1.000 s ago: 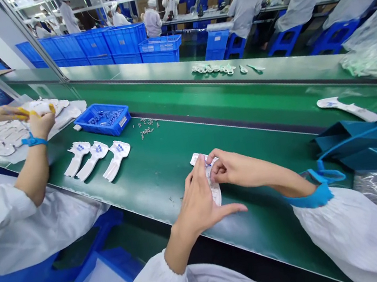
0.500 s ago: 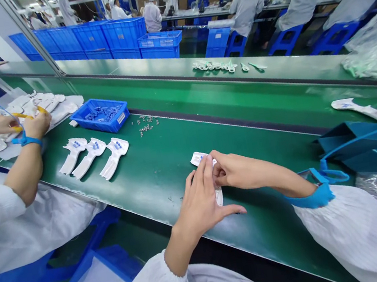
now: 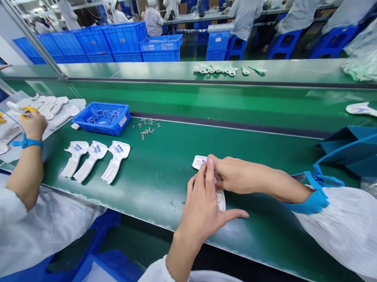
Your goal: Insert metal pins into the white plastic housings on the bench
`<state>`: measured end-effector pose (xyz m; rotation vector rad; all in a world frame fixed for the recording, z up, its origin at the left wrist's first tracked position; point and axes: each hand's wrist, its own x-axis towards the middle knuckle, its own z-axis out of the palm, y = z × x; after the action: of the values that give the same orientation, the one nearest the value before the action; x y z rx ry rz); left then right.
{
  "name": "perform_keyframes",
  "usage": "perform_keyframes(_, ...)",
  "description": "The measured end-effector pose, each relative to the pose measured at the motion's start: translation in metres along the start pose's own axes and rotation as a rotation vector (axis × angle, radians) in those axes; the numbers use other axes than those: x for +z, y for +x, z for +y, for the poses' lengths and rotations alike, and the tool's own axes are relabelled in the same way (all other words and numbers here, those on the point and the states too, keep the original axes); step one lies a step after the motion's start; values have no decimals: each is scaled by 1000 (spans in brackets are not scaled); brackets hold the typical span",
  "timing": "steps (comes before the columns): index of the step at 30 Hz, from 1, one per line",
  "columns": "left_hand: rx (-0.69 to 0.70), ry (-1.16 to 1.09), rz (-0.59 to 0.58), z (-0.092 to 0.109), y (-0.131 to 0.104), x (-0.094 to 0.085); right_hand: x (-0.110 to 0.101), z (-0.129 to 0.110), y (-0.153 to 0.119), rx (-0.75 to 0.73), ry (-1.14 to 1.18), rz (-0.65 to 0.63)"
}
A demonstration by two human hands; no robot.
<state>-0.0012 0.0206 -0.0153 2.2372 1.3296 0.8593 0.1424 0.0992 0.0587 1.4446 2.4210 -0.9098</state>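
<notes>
The white curved plastic shell (image 3: 221, 201) lies on the green tabletop (image 3: 155, 179), mostly hidden from me by both hands, which meet over it. I see the left hand (image 3: 200, 201) with fingers extended, thumb spread wide; the right hand (image 3: 234, 175) curls its fingers in, though I cannot tell what they grip. Farther left, three white hammer-shaped plastic shells (image 3: 90, 161) lie near a blue rectangular plastic tray (image 3: 102, 129).

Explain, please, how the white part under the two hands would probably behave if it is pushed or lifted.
The white part is probably stiff: its visible ends look like hard, moulded plastic. That material also suggests it is fairly light. On the smooth, glossy green table, its low, elongated shape would likely slide rather than roll.
</notes>
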Motion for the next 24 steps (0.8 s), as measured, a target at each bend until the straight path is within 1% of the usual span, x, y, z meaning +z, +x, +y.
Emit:
perform_keyframes(2,-5,2,-7,1,-1,-1,-15,7,6,-66,39,-2)
perform_keyframes(3,-3,6,-12,1,-1,-1,-24,10,12,-89,63,25)
perform_keyframes(4,-2,12,-18,1,-1,-2,-33,12,20,-101,77,77)
perform_keyframes(6,-4,22,-31,1,-1,-3,-47,10,43,-118,61,228)
perform_keyframes(7,-10,23,-35,1,-2,-4,-50,5,59,-142,20,292)
perform_keyframes(8,-15,23,-41,1,-2,-5,-51,-2,75,-191,-20,321)
perform_keyframes(10,-19,18,-54,2,-3,-7,-48,-22,111,-328,-104,287)
perform_keyframes(11,-20,14,-61,3,-3,-8,-44,-33,128,-370,-127,280)
perform_keyframes(14,-60,-19,-80,5,-5,-12,-34,-62,172,-442,-184,312)
perform_keyframes(16,-124,-63,-79,7,-6,-14,-29,-75,190,-469,-224,340)
perform_keyframes(19,-195,-137,-63,8,-5,-16,-24,-81,203,-489,-278,359)
perform_keyframes(24,-207,-191,-50,8,-4,-17,-21,-84,204,-502,-329,377)
